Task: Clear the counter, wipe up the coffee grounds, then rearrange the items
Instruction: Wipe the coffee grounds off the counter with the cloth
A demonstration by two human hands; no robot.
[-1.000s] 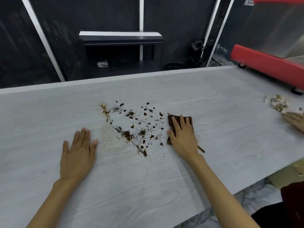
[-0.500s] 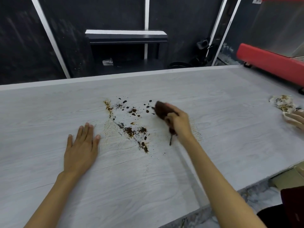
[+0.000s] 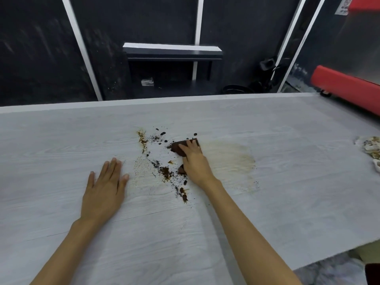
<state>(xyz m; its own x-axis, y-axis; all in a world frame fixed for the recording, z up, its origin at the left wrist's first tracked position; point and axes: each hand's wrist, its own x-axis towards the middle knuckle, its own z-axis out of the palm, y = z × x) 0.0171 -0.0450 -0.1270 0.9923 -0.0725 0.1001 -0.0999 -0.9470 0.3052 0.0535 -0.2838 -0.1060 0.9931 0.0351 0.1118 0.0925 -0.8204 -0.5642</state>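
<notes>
Dark coffee grounds (image 3: 165,174) lie scattered in a patch at the middle of the pale wood-grain counter (image 3: 267,212). My right hand (image 3: 194,161) presses a brown cloth (image 3: 177,147) flat on the counter at the patch's right edge, fingers spread over it. A wet brownish smear (image 3: 228,159) spreads to the right of that hand. My left hand (image 3: 104,188) rests flat and empty on the counter, left of the grounds.
A crumpled, stained paper towel (image 3: 370,147) lies at the counter's far right edge. A red machine base (image 3: 345,87) stands at the back right. Behind the counter is a dark shelf unit (image 3: 172,66) with a clear cup (image 3: 147,82).
My right hand has swept the cloth leftward across the grounds, clearing the right part of the patch and leaving a wet smear. My left hand stays put. Another person's hand at the right edge has left view.
</notes>
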